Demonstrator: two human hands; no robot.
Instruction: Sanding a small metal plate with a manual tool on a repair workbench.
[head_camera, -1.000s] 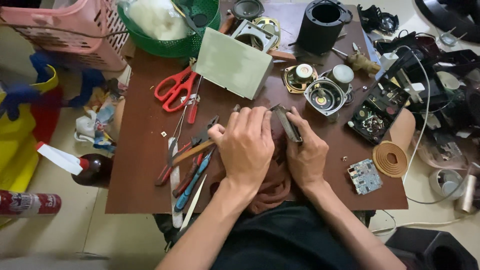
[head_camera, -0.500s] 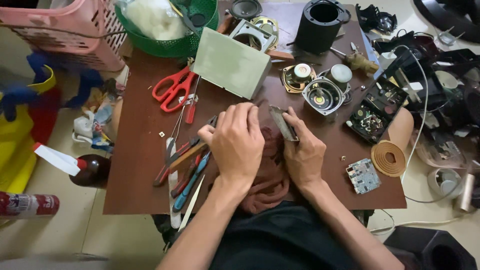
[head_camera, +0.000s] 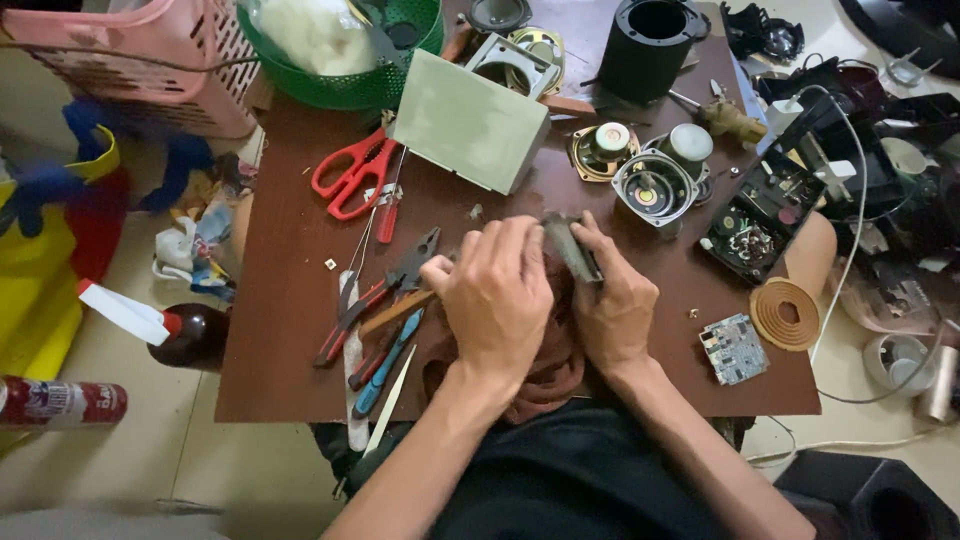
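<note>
My left hand (head_camera: 497, 295) and my right hand (head_camera: 612, 300) work close together at the near middle of a dark brown table (head_camera: 290, 320). The right hand grips a flat grey metal part (head_camera: 572, 247), its fingers wrapped round it. The left hand is curled over the same spot and rests on a crumpled brown cloth (head_camera: 555, 365); what its fingers hold is hidden. Just left of the left hand lie pliers (head_camera: 385, 290), screwdrivers (head_camera: 385, 365) and other hand tools.
Red scissors (head_camera: 355, 170) and a pale green box (head_camera: 470, 122) lie beyond the hands. Speaker parts (head_camera: 650, 185), a black cylinder (head_camera: 645, 45), a circuit board (head_camera: 735, 348) and a coil (head_camera: 785, 313) fill the right. A green basket (head_camera: 340, 85) and a pink basket (head_camera: 150, 50) stand at the far left.
Both hands have shifted slightly toward me and to the left over the cloth, still pressed together on the grey part. Nothing else has moved.
</note>
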